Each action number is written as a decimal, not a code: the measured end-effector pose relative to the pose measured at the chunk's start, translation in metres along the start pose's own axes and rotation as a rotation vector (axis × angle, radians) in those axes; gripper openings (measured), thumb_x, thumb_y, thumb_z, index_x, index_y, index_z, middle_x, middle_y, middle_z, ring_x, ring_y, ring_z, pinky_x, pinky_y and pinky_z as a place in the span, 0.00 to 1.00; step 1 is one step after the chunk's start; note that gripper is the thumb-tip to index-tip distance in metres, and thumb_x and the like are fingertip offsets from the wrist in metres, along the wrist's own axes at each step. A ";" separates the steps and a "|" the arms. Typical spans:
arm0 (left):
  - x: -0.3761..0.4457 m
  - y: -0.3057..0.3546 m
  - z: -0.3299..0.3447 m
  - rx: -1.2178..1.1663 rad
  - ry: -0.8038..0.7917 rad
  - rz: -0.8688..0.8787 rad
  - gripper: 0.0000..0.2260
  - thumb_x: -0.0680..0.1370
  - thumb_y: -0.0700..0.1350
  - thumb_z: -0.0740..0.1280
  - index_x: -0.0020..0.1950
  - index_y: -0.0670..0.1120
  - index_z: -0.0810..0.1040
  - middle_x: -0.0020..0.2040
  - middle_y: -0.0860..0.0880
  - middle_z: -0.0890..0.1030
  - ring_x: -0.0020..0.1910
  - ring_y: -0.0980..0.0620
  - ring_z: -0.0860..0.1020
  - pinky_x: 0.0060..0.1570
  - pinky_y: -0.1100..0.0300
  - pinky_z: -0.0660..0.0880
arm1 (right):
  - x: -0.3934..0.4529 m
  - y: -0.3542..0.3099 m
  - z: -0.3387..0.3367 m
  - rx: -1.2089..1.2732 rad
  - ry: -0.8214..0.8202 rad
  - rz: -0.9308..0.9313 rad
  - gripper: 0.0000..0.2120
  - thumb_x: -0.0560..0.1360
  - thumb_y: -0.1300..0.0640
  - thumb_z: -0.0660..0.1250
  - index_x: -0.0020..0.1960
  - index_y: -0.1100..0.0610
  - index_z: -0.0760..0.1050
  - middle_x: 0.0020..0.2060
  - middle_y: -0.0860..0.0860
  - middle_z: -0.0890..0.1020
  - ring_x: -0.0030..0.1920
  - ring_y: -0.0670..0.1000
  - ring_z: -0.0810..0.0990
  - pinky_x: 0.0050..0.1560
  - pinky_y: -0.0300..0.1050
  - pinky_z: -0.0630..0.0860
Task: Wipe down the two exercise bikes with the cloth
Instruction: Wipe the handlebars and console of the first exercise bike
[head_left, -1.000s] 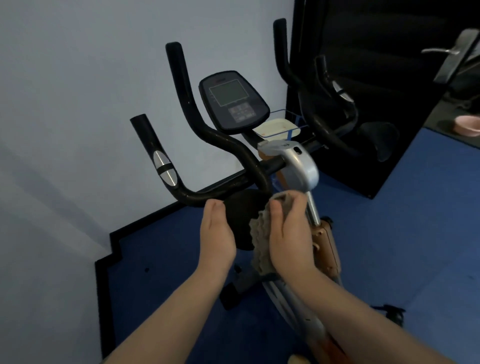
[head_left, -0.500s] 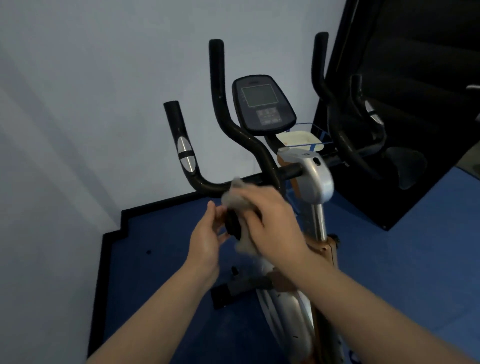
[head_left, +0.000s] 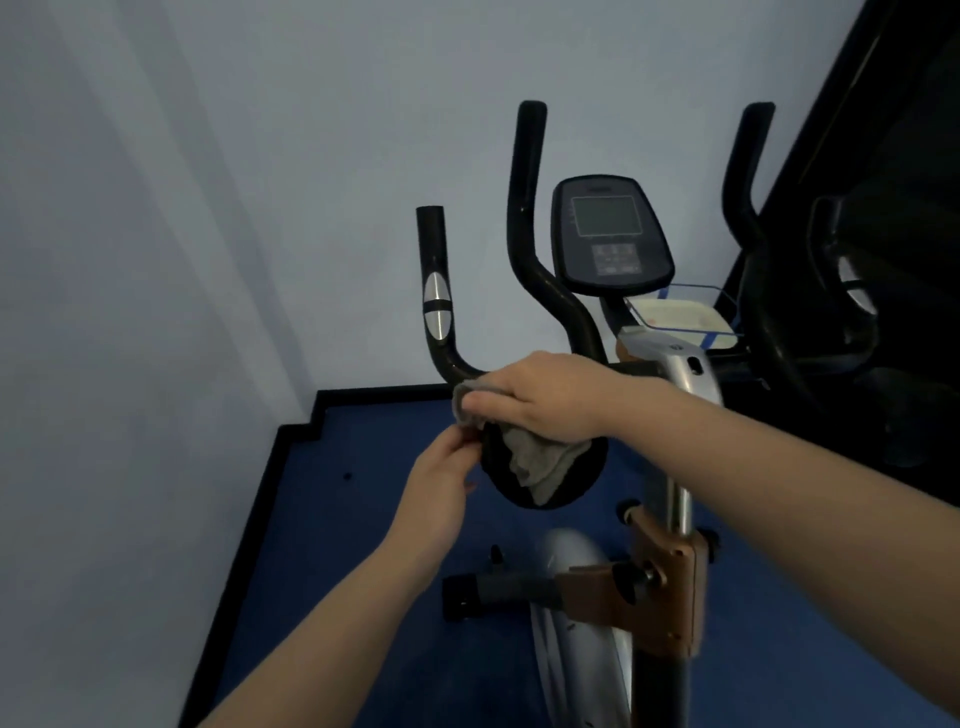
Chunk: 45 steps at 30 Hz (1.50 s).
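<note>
An exercise bike (head_left: 680, 582) with black handlebars (head_left: 530, 249), a console (head_left: 610, 234) and a silver post stands in front of me. My right hand (head_left: 545, 397) grips a grey cloth (head_left: 535, 462) wrapped over the lower left handlebar bend (head_left: 441, 358). The cloth's loose end hangs down over a round black part. My left hand (head_left: 441, 480) is just below, its fingertips at the cloth's lower edge near the bar. A second bike's dark handlebars (head_left: 748, 171) show at the right.
A pale wall (head_left: 208, 208) closes the left and back. Blue floor (head_left: 363, 545) with black skirting lies below. A dark panel (head_left: 893, 156) fills the right side. A clear tray holding a white card (head_left: 680, 312) sits behind the console.
My right hand carried the cloth from the silver post leftward onto the left handlebar bend. My left hand came up under the cloth. The view shifted left.
</note>
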<state>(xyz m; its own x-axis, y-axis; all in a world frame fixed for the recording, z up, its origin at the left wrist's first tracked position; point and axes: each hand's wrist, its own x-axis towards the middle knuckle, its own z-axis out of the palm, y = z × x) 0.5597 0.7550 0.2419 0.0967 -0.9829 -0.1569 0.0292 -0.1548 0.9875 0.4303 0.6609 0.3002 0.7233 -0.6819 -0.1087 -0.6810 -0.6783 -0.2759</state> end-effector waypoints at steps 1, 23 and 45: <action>0.001 0.002 -0.002 0.011 0.021 0.032 0.12 0.83 0.42 0.57 0.58 0.50 0.80 0.55 0.54 0.82 0.55 0.60 0.79 0.53 0.65 0.75 | -0.001 0.004 0.000 0.010 0.011 0.005 0.22 0.79 0.35 0.49 0.57 0.44 0.77 0.47 0.47 0.82 0.46 0.48 0.76 0.48 0.49 0.73; 0.026 0.016 0.010 0.158 0.096 0.293 0.11 0.79 0.40 0.65 0.53 0.56 0.78 0.48 0.56 0.81 0.45 0.65 0.79 0.43 0.74 0.73 | -0.037 0.006 0.025 -0.436 0.237 0.317 0.19 0.80 0.54 0.57 0.69 0.54 0.59 0.57 0.55 0.70 0.51 0.60 0.73 0.37 0.50 0.63; 0.041 0.005 0.006 0.313 0.003 0.324 0.08 0.82 0.43 0.60 0.47 0.52 0.77 0.41 0.60 0.80 0.40 0.64 0.77 0.36 0.74 0.70 | -0.045 -0.022 0.051 0.029 0.560 0.503 0.16 0.81 0.43 0.53 0.60 0.52 0.69 0.49 0.49 0.77 0.51 0.50 0.72 0.52 0.47 0.69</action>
<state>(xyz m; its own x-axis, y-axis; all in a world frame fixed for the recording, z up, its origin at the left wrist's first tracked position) 0.5582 0.7138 0.2410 0.0546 -0.9853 0.1617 -0.3055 0.1377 0.9422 0.4186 0.7204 0.2624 0.1543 -0.9500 0.2714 -0.9050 -0.2461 -0.3470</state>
